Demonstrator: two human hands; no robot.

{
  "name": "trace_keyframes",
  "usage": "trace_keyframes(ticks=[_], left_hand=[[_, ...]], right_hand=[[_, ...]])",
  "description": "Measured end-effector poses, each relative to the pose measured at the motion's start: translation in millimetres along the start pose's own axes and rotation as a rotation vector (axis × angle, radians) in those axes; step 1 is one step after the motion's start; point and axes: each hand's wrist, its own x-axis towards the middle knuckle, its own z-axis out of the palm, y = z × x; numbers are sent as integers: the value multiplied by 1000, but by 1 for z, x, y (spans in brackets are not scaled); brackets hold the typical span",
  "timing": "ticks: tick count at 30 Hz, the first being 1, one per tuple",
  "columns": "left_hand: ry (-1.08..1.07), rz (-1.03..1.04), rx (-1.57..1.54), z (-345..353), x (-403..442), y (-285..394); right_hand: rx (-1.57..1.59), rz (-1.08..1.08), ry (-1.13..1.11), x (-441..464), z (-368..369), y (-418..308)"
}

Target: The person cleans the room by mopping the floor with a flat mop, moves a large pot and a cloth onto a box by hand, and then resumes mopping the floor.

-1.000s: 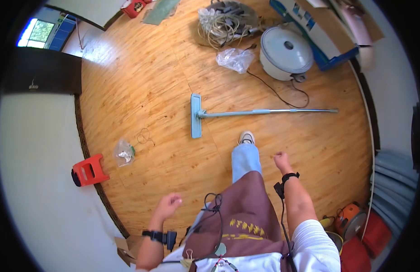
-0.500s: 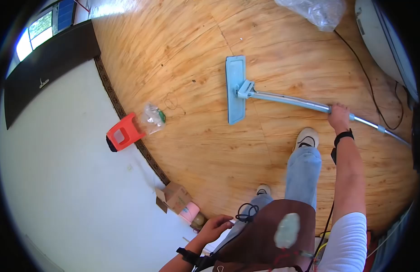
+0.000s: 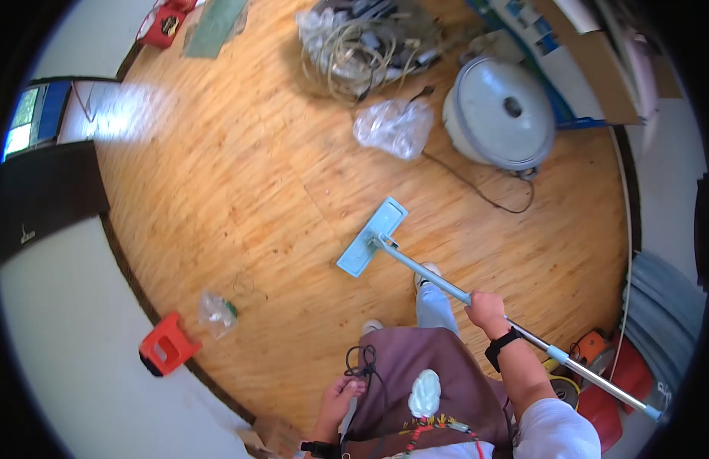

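My right hand [image 3: 487, 314] is wrapped round the pole of a light-blue flat mop. The mop's rectangular head [image 3: 372, 237] lies on the wooden floor, slanted ahead of my feet, and its pole runs back to the lower right past my wrist. Beside the brown apron [image 3: 446, 367], close to a looped black cord [image 3: 362, 361], hangs my left hand [image 3: 343, 398]. Its fingers are loosely bent with nothing visible in them. A pale green pendant [image 3: 425, 394] dangles over the apron.
Ahead are a lidded white pot [image 3: 504, 115], a clear plastic bag [image 3: 394, 128] and a heap of cables [image 3: 362, 53]. A dark cord [image 3: 477, 191] trails across the floor. At left, a red plastic item [image 3: 169, 344] and a small bag [image 3: 217, 314] lie by the wall.
My view has turned to the right, bringing the pot and cable heap into sight. The mop head now lies slanted and nearer my feet. My right hand stays on the pole.
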Motion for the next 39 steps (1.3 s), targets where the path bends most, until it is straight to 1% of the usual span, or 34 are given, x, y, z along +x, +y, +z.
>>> trace_keyframes(ticks=[1, 2, 4, 5, 6, 7, 9, 11, 12, 14, 16, 17, 18, 19, 20, 21, 22, 23, 24, 25, 26, 28, 30, 32, 33, 34, 35, 36, 37, 38, 39], left_hand=[[-63, 100, -32, -11, -3, 11], [-84, 41, -133, -24, 2, 18], [-62, 199, 54, -40, 3, 44], [-158, 153, -115, -77, 32, 25], [-124, 242, 157, -80, 33, 52], [-147, 301, 243, -92, 39, 72], [-211, 439, 490, -128, 61, 119], [-247, 574, 766, -169, 81, 157], [-238, 637, 926, -189, 90, 185], [-250, 701, 1000, -200, 83, 249], [-370, 588, 912, -215, 88, 307], [-362, 658, 896, -220, 109, 330], [-360, 724, 864, -213, 134, 353], [-448, 826, 908, -190, 148, 375], [-583, 959, 906, -141, 99, 369], [-725, 1087, 892, -97, 49, 359], [-859, 1139, 926, -53, -16, 342], [-986, 1187, 952, -14, -79, 317], [-1256, 1074, 905, 13, -122, 294], [-1408, 1185, 971, 32, -167, 267], [-1521, 1249, 1031, 42, -202, 243], [-1806, 1313, 994, 41, -274, 186], [-1972, 1502, 961, 29, -318, 137], [-1699, 1635, 937, 7, -323, 89], [-1645, 1381, 862, 6, -321, 69], [-1646, 1397, 872, -1, -317, 56], [-1613, 1402, 740, -6, -314, 46], [-1576, 1405, 626, -11, -314, 43], [-1555, 1558, 592, -17, -325, 53], [-1445, 1534, 603, -25, -344, 64], [-1439, 1515, 502, -30, -357, 79]], right_hand=[[19, 58, -37, -23, -10, -2], [30, 101, -8, -44, -19, -6], [81, 150, -48, -85, -30, -15], [108, 214, -90, -101, -25, -19], [119, 257, -91, -118, -19, -25], [137, 306, -99, -144, -10, -33], [262, 423, -32, -198, 4, -50], [313, 652, 97, -254, 37, -72], [363, 720, 91, -285, 51, -82], [342, 800, 175, -323, 73, -92], [424, 883, 224, -371, 76, -124], [423, 909, 270, -391, 80, -136], [364, 947, 502, -398, 93, -149], [399, 945, 441, -411, 75, -163], [333, 939, 583, -411, 78, -173], [291, 917, 673, -393, 86, -182], [280, 979, 778, -383, 74, -199], [355, 914, 668, -383, 55, -205], [334, 807, 755, -390, 42, -216], [320, 847, 713, -366, 32, -218], [309, 883, 666, -343, 25, -220], [192, 845, 677, -375, -3, -251], [228, 743, 879, -392, -3, -273], [313, 588, 1149, -398, 11, -295], [365, 493, 1281, -400, 21, -306], [457, 359, 1461, -401, 31, -315], [548, 185, 1654, -403, 40, -323], [608, -43, 1873, -403, 51, -333], [550, -181, 1932, -407, 65, -344], [410, -205, 1872, -414, 83, -357], [246, -126, 1706, -426, 106, -370]])
